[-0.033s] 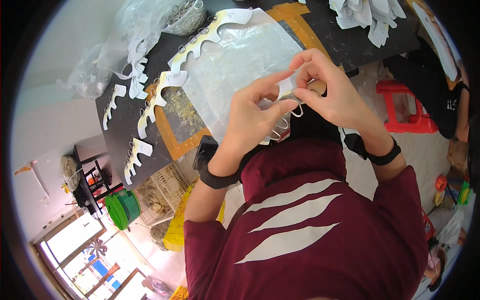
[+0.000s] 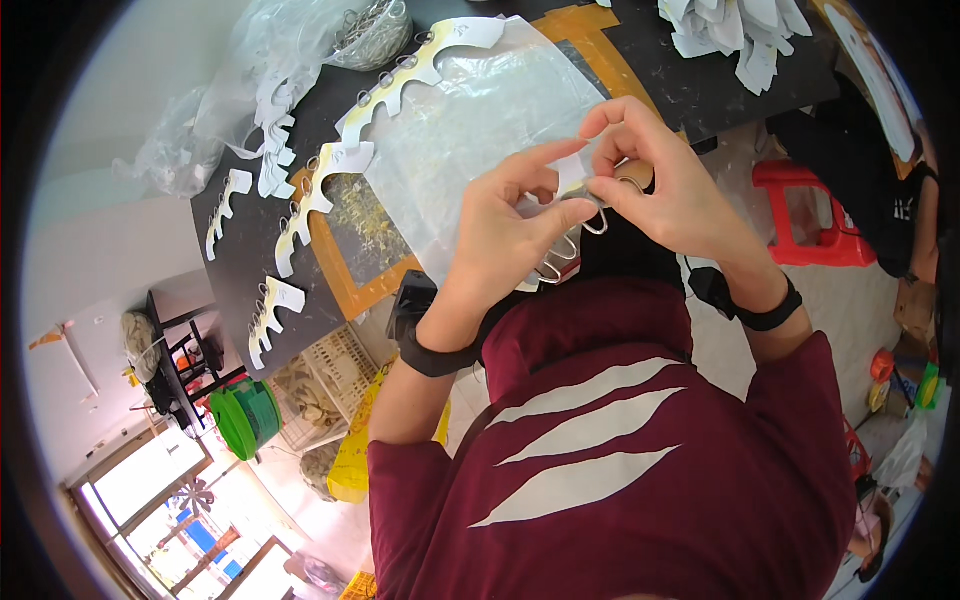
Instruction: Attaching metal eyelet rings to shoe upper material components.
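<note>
A strip (image 2: 571,172) is pinched by the left hand (image 2: 515,222) and the right hand (image 2: 652,185) at centre; ringed strips (image 2: 432,64) are laid upper left.

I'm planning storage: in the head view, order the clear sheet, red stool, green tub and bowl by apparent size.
1. Clear sheet
2. Red stool
3. Green tub and bowl: too alike to rank.

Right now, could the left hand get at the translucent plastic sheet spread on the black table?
Probably yes: nothing visible separates the left hand from the plastic sheet, though that hand holds a white metal-ringed strip.
</note>
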A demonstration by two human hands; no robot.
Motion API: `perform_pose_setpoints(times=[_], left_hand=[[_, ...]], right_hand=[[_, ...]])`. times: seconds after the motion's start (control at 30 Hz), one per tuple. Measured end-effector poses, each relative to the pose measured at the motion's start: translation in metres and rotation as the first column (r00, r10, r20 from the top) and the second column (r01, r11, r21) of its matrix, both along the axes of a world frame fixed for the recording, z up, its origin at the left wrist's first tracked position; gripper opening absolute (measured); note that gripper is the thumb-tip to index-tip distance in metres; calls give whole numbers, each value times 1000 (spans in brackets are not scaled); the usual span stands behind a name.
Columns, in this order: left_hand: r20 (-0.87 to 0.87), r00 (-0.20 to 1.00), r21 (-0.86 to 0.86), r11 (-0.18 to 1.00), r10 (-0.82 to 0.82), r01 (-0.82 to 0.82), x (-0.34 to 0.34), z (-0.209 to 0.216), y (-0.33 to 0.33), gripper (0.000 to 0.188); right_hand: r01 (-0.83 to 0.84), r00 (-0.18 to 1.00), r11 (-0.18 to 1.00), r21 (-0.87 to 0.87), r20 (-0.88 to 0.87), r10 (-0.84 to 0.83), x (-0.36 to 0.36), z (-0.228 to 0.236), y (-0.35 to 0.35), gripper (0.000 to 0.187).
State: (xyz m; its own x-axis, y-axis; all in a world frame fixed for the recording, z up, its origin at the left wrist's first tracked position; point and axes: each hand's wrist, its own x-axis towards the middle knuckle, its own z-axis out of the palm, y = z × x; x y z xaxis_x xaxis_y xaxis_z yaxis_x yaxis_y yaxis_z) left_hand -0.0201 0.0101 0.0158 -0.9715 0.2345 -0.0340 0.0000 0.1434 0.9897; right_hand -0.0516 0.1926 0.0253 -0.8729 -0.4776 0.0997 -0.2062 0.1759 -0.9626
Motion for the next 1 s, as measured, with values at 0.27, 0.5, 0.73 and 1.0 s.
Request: perform_pose_setpoints(times=[0.27,0.5,0.73,1.0], left_hand=[[105,994,100,995,-31,21,2,3,3,37],[65,998,160,987,-27,16,1,3,1,36],[85,994,157,984,65,-78,7,2,2,36],[-87,994,64,996,68,-63,9,8,6,33]], right_hand=[[-201,919,959,-197,300,254,-11,1,10,34],[-196,932,952,-233,259,255,-7,-5,4,32],[51,958,997,59,-284,-33,-3,1,-3,36],[-180,879,953,245,-395,268,-17,16,4,48]])
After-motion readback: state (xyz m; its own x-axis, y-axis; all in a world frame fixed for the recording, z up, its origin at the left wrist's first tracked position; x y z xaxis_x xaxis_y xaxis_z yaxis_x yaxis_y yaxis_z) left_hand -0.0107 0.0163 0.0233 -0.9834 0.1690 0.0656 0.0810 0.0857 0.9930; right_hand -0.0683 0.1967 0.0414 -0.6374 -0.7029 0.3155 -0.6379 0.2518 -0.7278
